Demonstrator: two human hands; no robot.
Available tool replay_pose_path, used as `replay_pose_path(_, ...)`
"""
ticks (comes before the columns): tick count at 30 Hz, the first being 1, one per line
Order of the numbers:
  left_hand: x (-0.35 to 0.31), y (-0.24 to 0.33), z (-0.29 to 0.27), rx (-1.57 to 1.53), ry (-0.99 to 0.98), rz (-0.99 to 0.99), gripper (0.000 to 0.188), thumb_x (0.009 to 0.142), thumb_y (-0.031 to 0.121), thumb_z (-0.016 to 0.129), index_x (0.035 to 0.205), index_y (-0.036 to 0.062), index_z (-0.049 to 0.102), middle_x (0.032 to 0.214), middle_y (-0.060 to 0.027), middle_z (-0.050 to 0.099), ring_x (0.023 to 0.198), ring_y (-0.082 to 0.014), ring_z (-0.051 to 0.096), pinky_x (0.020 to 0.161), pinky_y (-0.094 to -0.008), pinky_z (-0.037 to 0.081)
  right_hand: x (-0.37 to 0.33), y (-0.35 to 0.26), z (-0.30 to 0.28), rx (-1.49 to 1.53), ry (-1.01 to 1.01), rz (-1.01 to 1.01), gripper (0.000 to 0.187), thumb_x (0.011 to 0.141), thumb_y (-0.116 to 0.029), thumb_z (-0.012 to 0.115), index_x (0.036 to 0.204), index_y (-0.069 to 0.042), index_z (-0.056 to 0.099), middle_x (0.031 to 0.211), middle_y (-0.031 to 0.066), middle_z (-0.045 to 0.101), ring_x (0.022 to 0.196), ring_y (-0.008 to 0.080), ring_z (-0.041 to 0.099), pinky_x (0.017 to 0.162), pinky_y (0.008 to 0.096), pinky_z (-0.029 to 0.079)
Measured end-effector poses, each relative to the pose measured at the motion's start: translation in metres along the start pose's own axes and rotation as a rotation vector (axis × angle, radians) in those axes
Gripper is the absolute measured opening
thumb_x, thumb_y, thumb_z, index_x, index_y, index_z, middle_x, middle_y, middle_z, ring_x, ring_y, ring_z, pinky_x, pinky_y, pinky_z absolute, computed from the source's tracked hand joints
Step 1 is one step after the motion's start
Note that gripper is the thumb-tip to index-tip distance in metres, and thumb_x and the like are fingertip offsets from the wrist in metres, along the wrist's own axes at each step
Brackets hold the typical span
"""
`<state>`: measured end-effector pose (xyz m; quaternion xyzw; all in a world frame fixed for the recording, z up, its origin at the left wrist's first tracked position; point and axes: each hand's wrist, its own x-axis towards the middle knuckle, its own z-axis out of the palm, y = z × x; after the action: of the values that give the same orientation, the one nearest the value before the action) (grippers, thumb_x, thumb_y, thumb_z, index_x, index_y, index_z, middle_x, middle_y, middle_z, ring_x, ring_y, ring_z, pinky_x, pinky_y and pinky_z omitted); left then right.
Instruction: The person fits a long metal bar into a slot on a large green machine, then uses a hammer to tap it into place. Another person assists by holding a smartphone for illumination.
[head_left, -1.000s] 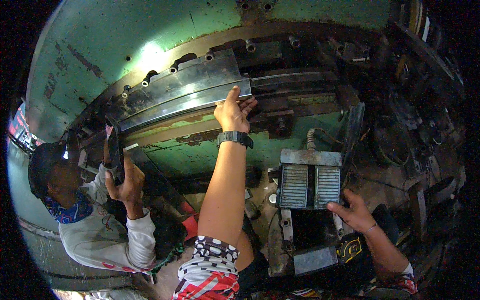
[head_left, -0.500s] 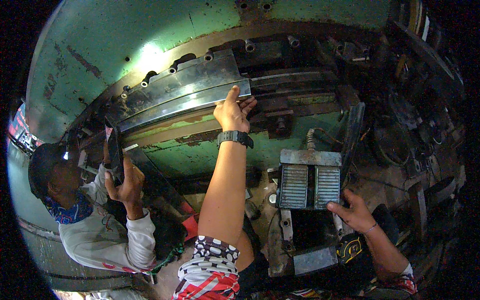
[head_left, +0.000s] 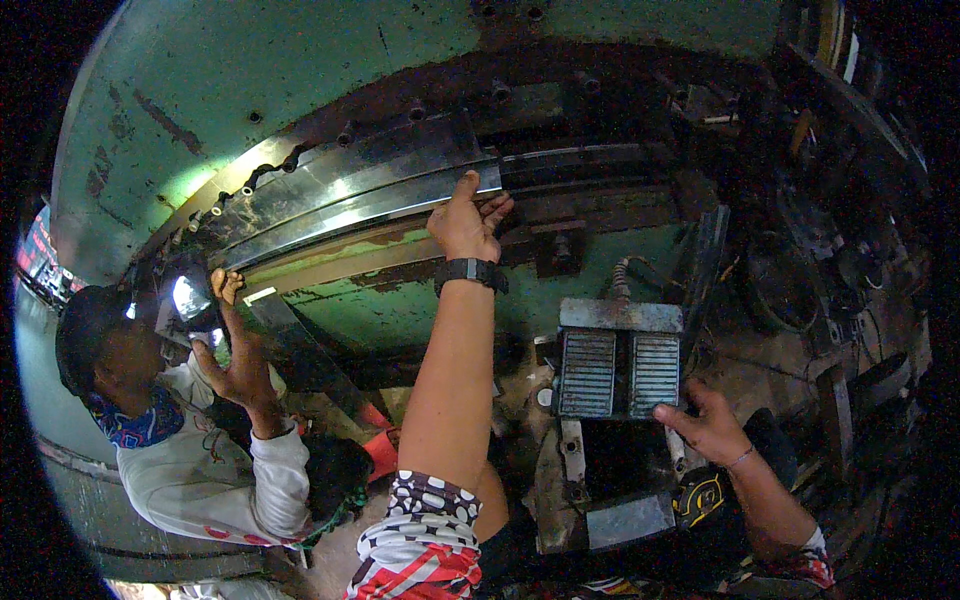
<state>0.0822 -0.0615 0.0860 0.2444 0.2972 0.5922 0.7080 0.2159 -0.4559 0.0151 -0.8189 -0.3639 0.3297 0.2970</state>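
Observation:
My left hand (head_left: pixel 465 228), with a dark watch on its wrist, is at the right end of a long shiny metal bar (head_left: pixel 345 215). The thumb presses on the bar's face and the fingers curl below its edge. Lower right, my right hand (head_left: pixel 712 430) grips the side of a two-part ribbed metal foot pedal (head_left: pixel 655 372), thumb on its front corner. Its other fingers are partly behind the pedal. A ribbed cable sheath (head_left: pixel 622 278) rises from the pedal's top.
At the left, a person in a pale sleeve (head_left: pixel 285 480) holds up a bright light (head_left: pixel 190 297) near the bar's left end. A green machine body (head_left: pixel 330 50) with bolts stands behind. Dark metal parts (head_left: pixel 780 280) crowd the right side.
The other person's light has turned, so its beam now faces me and the bright patch on the green machine has faded. My hands have stayed in place.

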Motion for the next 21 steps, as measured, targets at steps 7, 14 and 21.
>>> replay_pose_path(7,0.002,0.000,-0.001,0.009,0.027,0.013,0.025,0.087,0.008,0.074,0.098,-0.0052,0.055,0.082,-0.0186,0.064,0.065,-0.0336,0.070,0.054,-0.0428,0.064,0.000,0.003,0.005,-0.017,0.045,-0.005,0.045,0.089,-0.034,0.078,0.115,0.001,0.066,0.106,0.0080,0.069,0.099,0.0160,0.060,0.091,0.0340,0.048)
replay_pose_path(14,-0.002,0.002,-0.001,0.018,0.010,0.009,0.025,0.087,0.008,0.074,0.099,-0.0056,0.056,0.084,-0.0193,0.065,0.065,-0.0341,0.070,0.054,-0.0431,0.064,0.000,0.001,0.006,-0.006,0.042,-0.018,0.043,0.089,-0.032,0.078,0.114,0.001,0.066,0.103,0.0075,0.069,0.096,0.0154,0.060,0.089,0.0342,0.050)
replay_pose_path(21,-0.001,0.003,0.000,0.051,0.042,0.003,0.023,0.088,0.007,0.072,0.101,-0.0044,0.057,0.086,-0.0188,0.067,0.063,-0.0333,0.070,0.054,-0.0426,0.063,0.000,-0.013,0.001,-0.016,-0.035,0.036,0.077,0.084,-0.048,0.077,0.131,0.007,0.053,0.126,0.0234,0.060,0.118,0.0325,0.056,0.102,0.0431,0.046)
